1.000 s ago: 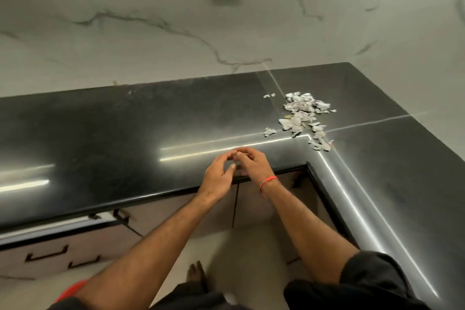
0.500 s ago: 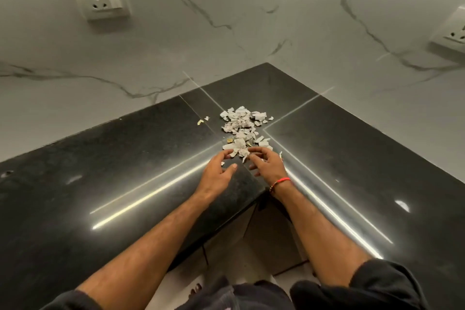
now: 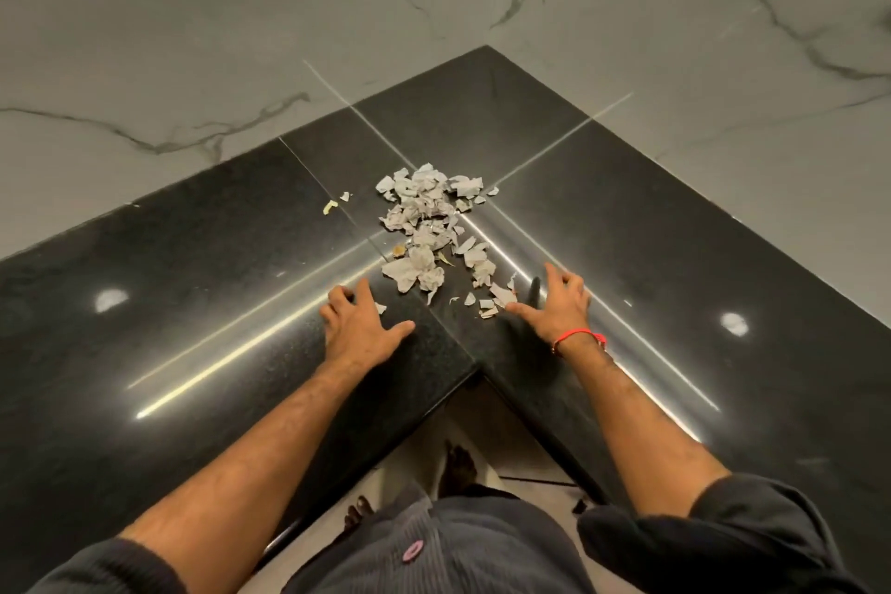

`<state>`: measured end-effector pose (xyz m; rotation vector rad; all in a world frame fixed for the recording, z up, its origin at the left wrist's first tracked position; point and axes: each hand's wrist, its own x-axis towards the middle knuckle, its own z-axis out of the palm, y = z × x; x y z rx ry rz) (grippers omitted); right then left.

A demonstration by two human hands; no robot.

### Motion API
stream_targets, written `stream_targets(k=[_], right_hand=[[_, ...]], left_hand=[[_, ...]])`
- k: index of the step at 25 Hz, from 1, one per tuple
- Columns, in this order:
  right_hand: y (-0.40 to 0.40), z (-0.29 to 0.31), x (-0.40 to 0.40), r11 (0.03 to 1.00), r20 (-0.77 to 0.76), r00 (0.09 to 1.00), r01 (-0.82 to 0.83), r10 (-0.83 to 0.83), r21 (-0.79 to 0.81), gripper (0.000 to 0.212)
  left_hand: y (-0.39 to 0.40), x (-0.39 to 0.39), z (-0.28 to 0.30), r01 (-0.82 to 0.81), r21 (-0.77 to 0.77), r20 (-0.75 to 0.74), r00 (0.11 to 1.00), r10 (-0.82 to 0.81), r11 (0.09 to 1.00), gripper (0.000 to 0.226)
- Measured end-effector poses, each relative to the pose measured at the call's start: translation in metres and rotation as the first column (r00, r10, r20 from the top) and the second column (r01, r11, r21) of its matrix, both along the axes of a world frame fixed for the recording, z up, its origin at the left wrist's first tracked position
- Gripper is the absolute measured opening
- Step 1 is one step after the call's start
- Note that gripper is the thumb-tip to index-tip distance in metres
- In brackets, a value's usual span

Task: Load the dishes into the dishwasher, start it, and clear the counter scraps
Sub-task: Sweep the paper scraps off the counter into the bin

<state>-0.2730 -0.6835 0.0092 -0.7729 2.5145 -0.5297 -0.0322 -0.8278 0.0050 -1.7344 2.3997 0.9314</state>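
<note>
A heap of white torn paper scraps point(image 3: 428, 227) lies in the inner corner of the black L-shaped counter point(image 3: 193, 280). A small yellowish scrap point(image 3: 330, 206) and a tiny white bit sit apart to its left. My left hand point(image 3: 359, 328) rests flat on the counter just left of the near end of the heap, fingers spread, one small scrap by its fingers. My right hand point(image 3: 559, 306), with a red thread on the wrist, lies spread on the counter at the heap's right side, its thumb touching the nearest scraps. Neither hand holds anything.
Grey-veined marble walls point(image 3: 241, 39) close the counter on both far sides. The counter's front edge forms an inward corner just below my hands, with cabinet fronts and floor under it. My bare foot point(image 3: 458, 468) shows on the floor.
The view has swung and come closer, so the scraps lie straight ahead. My hands, close together at the near end of the heap before, have spread apart to either side and opened flat.
</note>
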Motion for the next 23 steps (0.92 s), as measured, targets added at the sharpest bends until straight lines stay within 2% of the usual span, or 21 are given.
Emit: stream_targets(k=[2, 4, 6, 7, 8, 10, 12, 14, 16, 18, 20, 21, 23], right_hand=[[-0.013, -0.01, 0.005, 0.995, -0.013, 0.995, -0.099, 0.098, -0.01, 0.084], [-0.031, -0.018, 0.019, 0.977, 0.097, 0.978, -0.172, 0.184, -0.125, 0.077], [-0.043, -0.013, 0.024, 0.952, 0.254, 0.948, -0.12, 0.194, -0.281, 0.072], [-0.044, -0.011, 0.019, 0.942, 0.263, 0.946, -0.098, 0.188, -0.32, 0.072], [-0.042, -0.008, 0.012, 0.942, 0.212, 0.959, -0.116, 0.189, -0.316, 0.072], [-0.036, -0.011, 0.0, 0.953, 0.063, 0.968, -0.227, 0.244, -0.201, 0.078], [-0.034, -0.014, 0.007, 0.924, 0.029, 0.927, -0.368, 0.373, -0.106, 0.079], [-0.046, -0.015, 0.019, 0.888, 0.075, 0.89, -0.435, 0.449, -0.152, 0.074], [-0.064, -0.009, 0.016, 0.885, 0.063, 0.905, -0.394, 0.42, -0.249, 0.076], [-0.082, 0.002, -0.003, 0.857, 0.003, 0.866, -0.493, 0.499, -0.149, 0.105], [-0.095, 0.01, -0.02, 0.742, 0.01, 0.746, -0.664, 0.666, 0.091, 0.139], [-0.099, 0.013, -0.024, 0.666, 0.02, 0.682, -0.72, 0.731, 0.196, 0.148], [-0.104, 0.01, -0.024, 0.529, 0.014, 0.564, -0.783, 0.826, 0.326, 0.152]], left_hand=[[0.003, -0.026, 0.002, 0.033, 0.075, -0.059, 0.998, -0.028, 0.997, 0.091], [0.008, -0.053, 0.003, 0.031, 0.199, -0.153, 0.988, 0.0, 0.979, 0.091], [0.006, -0.063, 0.005, -0.022, 0.239, -0.248, 0.965, 0.083, 0.971, 0.086], [0.002, -0.059, 0.006, -0.053, 0.217, -0.288, 0.95, 0.116, 0.975, 0.083], [-0.003, -0.053, 0.005, -0.071, 0.18, -0.307, 0.943, 0.125, 0.981, 0.08], [-0.01, -0.039, 0.001, -0.07, 0.148, -0.258, 0.96, 0.107, 0.986, 0.078], [-0.006, -0.038, 0.0, -0.031, 0.196, -0.194, 0.978, 0.07, 0.98, 0.083], [-0.004, -0.048, 0.003, -0.024, 0.219, -0.224, 0.972, 0.074, 0.975, 0.093], [-0.013, -0.056, 0.008, -0.021, 0.162, -0.264, 0.962, 0.064, 0.987, 0.11], [-0.029, -0.059, 0.015, 0.133, 0.09, -0.139, 0.983, -0.12, 0.987, 0.138], [-0.039, -0.062, 0.019, 0.328, 0.103, 0.023, 0.943, -0.332, 0.939, 0.157], [-0.039, -0.066, 0.019, 0.395, 0.104, 0.088, 0.91, -0.404, 0.913, 0.16], [-0.036, -0.074, 0.017, 0.464, 0.065, 0.179, 0.866, -0.468, 0.884, 0.161]])
